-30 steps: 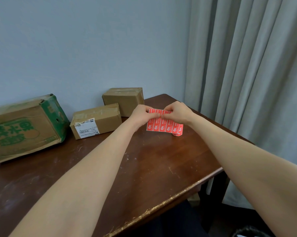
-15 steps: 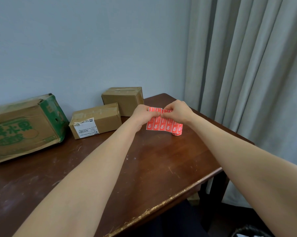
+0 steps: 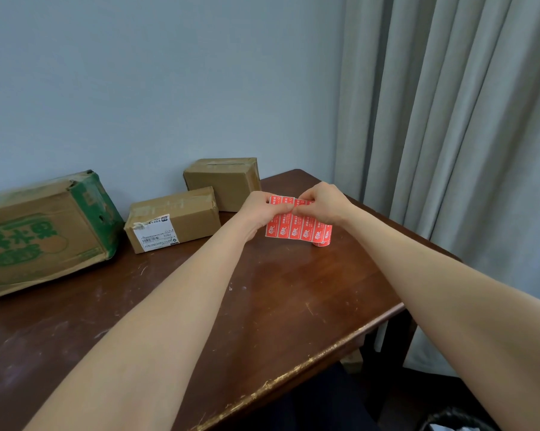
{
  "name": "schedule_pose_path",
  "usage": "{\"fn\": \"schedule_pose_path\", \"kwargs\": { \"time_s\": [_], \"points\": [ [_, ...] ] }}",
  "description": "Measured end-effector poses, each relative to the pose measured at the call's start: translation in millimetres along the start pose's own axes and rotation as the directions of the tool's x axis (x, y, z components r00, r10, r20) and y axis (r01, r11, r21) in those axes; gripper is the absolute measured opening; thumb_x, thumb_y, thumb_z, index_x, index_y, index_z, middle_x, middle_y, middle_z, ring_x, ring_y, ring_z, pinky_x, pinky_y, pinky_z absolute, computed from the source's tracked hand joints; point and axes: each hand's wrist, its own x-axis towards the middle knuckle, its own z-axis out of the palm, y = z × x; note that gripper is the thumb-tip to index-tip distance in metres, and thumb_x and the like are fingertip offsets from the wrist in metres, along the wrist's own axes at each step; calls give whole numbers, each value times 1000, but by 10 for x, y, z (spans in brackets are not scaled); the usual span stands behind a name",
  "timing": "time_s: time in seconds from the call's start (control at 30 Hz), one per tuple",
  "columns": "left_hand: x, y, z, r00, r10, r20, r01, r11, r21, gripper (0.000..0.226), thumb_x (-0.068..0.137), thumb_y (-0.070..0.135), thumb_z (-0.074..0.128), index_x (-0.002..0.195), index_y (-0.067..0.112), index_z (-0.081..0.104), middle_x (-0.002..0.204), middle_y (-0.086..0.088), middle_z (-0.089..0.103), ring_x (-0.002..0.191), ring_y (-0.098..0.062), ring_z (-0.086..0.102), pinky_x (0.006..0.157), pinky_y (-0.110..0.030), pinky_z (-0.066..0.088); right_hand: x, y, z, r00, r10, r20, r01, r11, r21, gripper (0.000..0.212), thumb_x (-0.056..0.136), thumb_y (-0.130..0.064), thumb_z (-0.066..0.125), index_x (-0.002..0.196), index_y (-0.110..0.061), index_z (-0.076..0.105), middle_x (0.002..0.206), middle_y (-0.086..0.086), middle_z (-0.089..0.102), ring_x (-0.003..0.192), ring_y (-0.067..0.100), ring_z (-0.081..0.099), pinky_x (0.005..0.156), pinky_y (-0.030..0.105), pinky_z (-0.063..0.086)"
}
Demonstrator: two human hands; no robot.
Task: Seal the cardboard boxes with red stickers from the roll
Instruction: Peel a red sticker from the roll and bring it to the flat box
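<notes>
A strip of red stickers point(image 3: 298, 227) hangs unrolled from a small roll point(image 3: 322, 242) that rests on the brown table point(image 3: 293, 290). My left hand point(image 3: 264, 209) and my right hand point(image 3: 323, 202) both pinch the strip's top edge, fingertips close together. Three cardboard boxes stand along the wall: a large one with green print point(image 3: 41, 231) at the left, a flat one with a white label point(image 3: 172, 219) in the middle, and a smaller cube-like one point(image 3: 223, 181) behind my left hand.
Grey curtains point(image 3: 449, 119) hang to the right of the table. The table's worn front edge point(image 3: 293, 371) runs diagonally below my arms. A dark bin point(image 3: 458, 421) shows at the bottom right corner.
Both hands stay at the strip's top edge; they have shifted only slightly, and the strip hangs much as before.
</notes>
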Motion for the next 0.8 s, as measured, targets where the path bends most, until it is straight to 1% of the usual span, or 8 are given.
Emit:
{"fn": "schedule_pose_path", "kwargs": {
  "time_s": [0.13, 0.3, 0.37, 0.43, 0.53, 0.63, 0.7, 0.8],
  "points": [
    [14, 8, 36, 998, -54, -14, 53, 997, -52, 43, 87, 32, 68, 122, 8, 58, 116, -9, 65, 105, -22, 63, 80, -26, 48, -9, -8, 8, 1000, 8, -28, -8, 1000, 3, 37, 90, -39, 63, 117, -14, 67, 107, 5, 70, 90, 17, 67, 78, 28, 53],
    [35, -21, 27, 996, -89, -32, 85, 992, -96, 42, 87, 31, 68, 120, 7, 58, 113, -10, 66, 100, -21, 65, 79, -28, 50, -6, -23, 14, 999, 23, -36, -22, 999, 33, 36, 90, -39, 63, 116, -15, 68, 108, 4, 70, 88, 14, 65, 78, 27, 52],
    [32, -46, 5, 997, -72, -5, 71, 991, -111, 39, 86, 33, 68, 115, 7, 60, 112, -10, 67, 98, -20, 65, 83, -30, 51, -4, -21, 13, 999, 26, -25, -25, 999, 19, 36, 90, -40, 63, 116, -15, 67, 108, 4, 70, 92, 16, 67, 79, 28, 54],
    [9, -67, -24, 997, -64, 32, 68, 990, -125, 37, 84, 34, 70, 110, 9, 62, 109, -8, 68, 94, -17, 65, 81, -29, 51, -4, -26, 11, 999, 33, -15, -33, 999, 3, 37, 90, -41, 62, 117, -15, 67, 109, 4, 70, 93, 17, 68, 81, 30, 55],
    [-6, -101, -56, 995, -77, 69, 84, 992, -97, 40, 80, 31, 75, 113, 10, 63, 108, -5, 68, 92, -14, 64, 77, -25, 51, -8, -29, 5, 999, 43, -15, -43, 999, -8, 38, 90, -40, 62, 120, -15, 65, 110, 4, 69, 94, 18, 68, 83, 32, 55],
    [-6, -119, -54, 995, -71, 71, 76, 994, -82, 39, 82, 26, 73, 115, 8, 63, 111, -7, 68, 95, -16, 64, 76, -24, 52, -20, -43, 1, 999, 44, -2, -44, 999, -8, 42, 87, -43, 66, 121, -18, 63, 111, 2, 69, 95, 17, 67, 89, 37, 55],
    [-7, -115, -55, 996, -60, 64, 65, 995, -76, 38, 83, 25, 72, 117, 8, 62, 112, -8, 67, 95, -15, 64, 73, -22, 51, -22, -66, 7, 999, 51, 5, -51, 998, -37, 44, 83, -45, 69, 119, -20, 63, 109, 1, 69, 95, 18, 67, 94, 43, 52],
    [-11, -104, -57, 998, -47, 52, 50, 997, -57, 35, 85, 25, 70, 115, 9, 62, 112, -7, 67, 93, -14, 63, 71, -20, 49, -10, -86, 15, 998, 64, -1, -64, 993, -102, 34, 81, -47, 71, 104, -23, 65, 104, 1, 70, 94, 18, 67, 99, 48, 47]
  ]
}}
